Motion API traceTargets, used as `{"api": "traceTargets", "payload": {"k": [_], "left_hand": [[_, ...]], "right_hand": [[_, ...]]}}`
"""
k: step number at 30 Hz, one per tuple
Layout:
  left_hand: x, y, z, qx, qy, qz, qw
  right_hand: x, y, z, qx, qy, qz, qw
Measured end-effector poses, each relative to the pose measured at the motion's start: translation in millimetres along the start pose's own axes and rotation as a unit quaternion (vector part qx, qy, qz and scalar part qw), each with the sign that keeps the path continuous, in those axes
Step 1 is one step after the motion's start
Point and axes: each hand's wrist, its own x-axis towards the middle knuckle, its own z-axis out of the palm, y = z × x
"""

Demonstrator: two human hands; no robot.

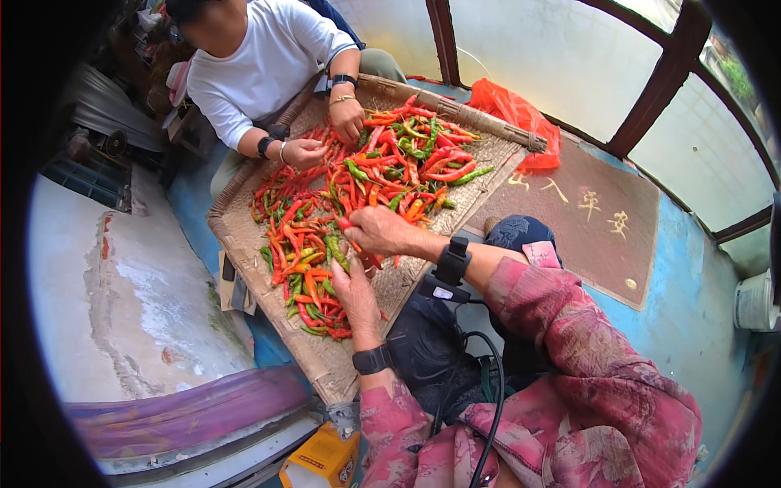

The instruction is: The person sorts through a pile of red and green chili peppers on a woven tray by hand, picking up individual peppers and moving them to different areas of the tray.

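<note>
Red, orange and green chili peppers (305,244) lie heaped on a square woven tray (325,370) in front of me. At the pile's near side, my left hand (355,294) is closed, its fingertips against a green chili pepper (335,251). Just above and right of it, my right hand (384,232) is closed with a red chili pepper at its fingertips; the palm side is hidden. The two hands nearly touch. Across the tray, a co-worker's hands (346,119) pick among the chili peppers.
A wooden pole (455,110) edges the tray's far side, beside a red plastic bag (521,122). To the right lie a brown doormat (594,220) and a white bucket (755,301). A yellow box (321,457) stands near my left sleeve. A black cable (498,378) hangs over my lap.
</note>
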Motion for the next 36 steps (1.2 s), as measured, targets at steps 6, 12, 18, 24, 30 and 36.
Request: {"api": "traceTargets", "payload": {"k": [6, 12, 18, 24, 30, 36], "left_hand": [[-4, 3, -7, -0.057, 0.029, -0.05, 0.997], [-9, 4, -4, -0.048, 0.016, -0.004, 0.999], [-14, 9, 6, 0.023, -0.017, -0.012, 1.0], [-13, 9, -9, 0.066, -0.044, -0.042, 0.996], [-18, 14, -61, 0.15, 0.102, 0.094, 0.979], [-19, 7, -84, 0.559, 0.14, 0.234, 0.783]], "right_hand": [[33, 17, -54, 0.053, 0.268, 0.038, 0.961], [7, -7, -41, 0.011, 0.015, -0.011, 1.0], [-2, -6, -7, 0.096, -0.185, -0.003, 0.978], [10, -8, -6, 0.091, -0.214, 0.011, 0.973], [35, 15, -38, 0.176, 0.188, 0.106, 0.96], [6, -13, 25, -0.085, -0.203, -0.044, 0.974]]}}
